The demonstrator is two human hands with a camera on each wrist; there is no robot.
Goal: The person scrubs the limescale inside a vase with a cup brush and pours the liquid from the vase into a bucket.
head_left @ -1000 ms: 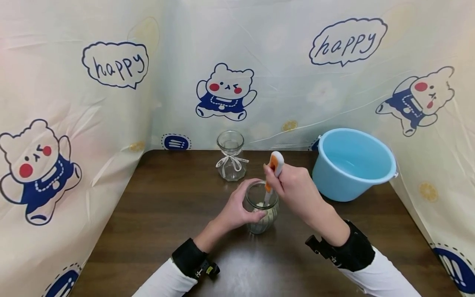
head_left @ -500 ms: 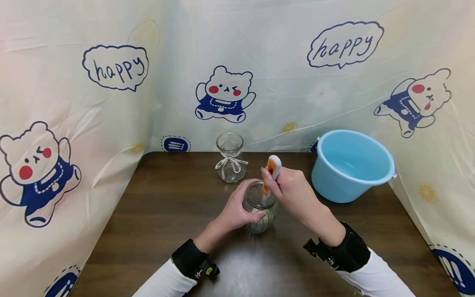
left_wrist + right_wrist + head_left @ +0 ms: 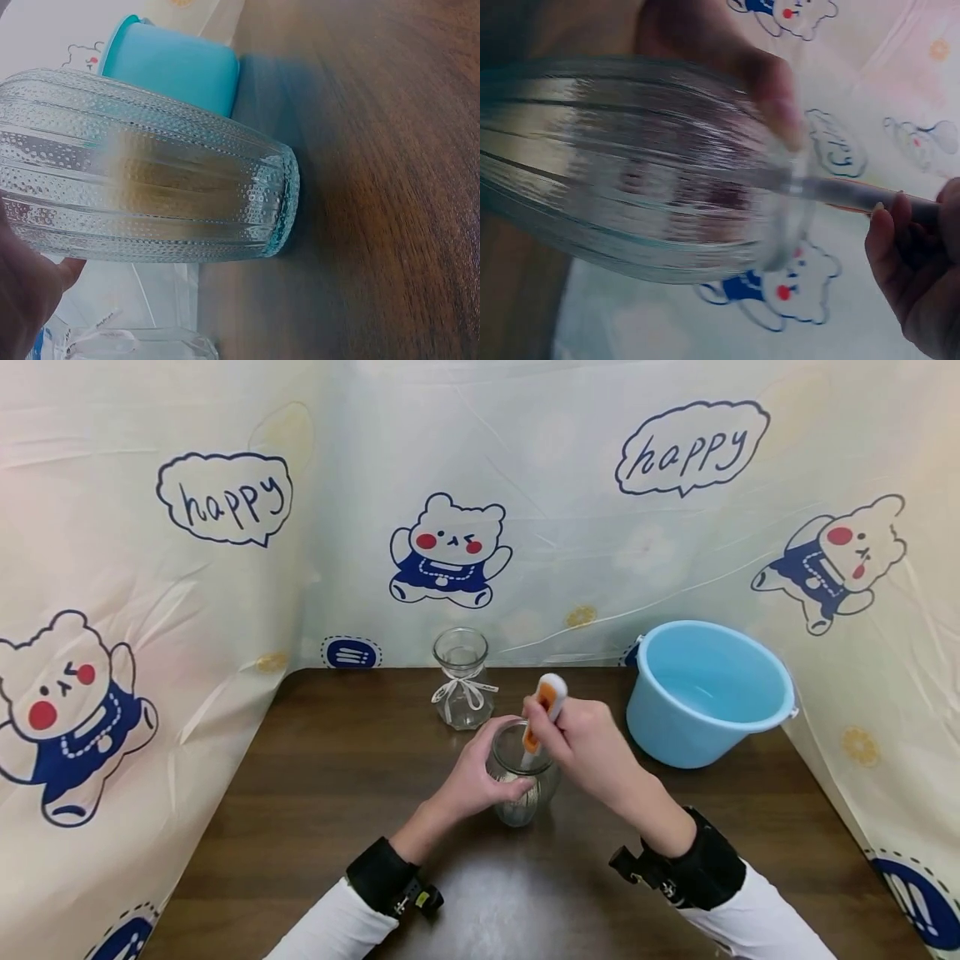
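Cream cloth (image 3: 202, 581) printed with bears is hanging at the left and running on behind the brown desk (image 3: 322, 760), and we are working across from there. Next we are seeing a clear vase (image 3: 459, 662), a white bow (image 3: 465, 692) circling its neck, standing near the back edge. In front of it the left hand (image 3: 480, 777) is curling its fingers and thumb round a ribbed glass jar (image 3: 150, 169), which is sitting upright near the middle. An orange-and-white handle (image 3: 550, 693) is slanting into the jar's mouth; its lower end is blurring behind the glass. The right hand (image 3: 588, 743) is gripping that handle, and beyond it, farther right, a light-blue bucket (image 3: 667, 727) is standing.
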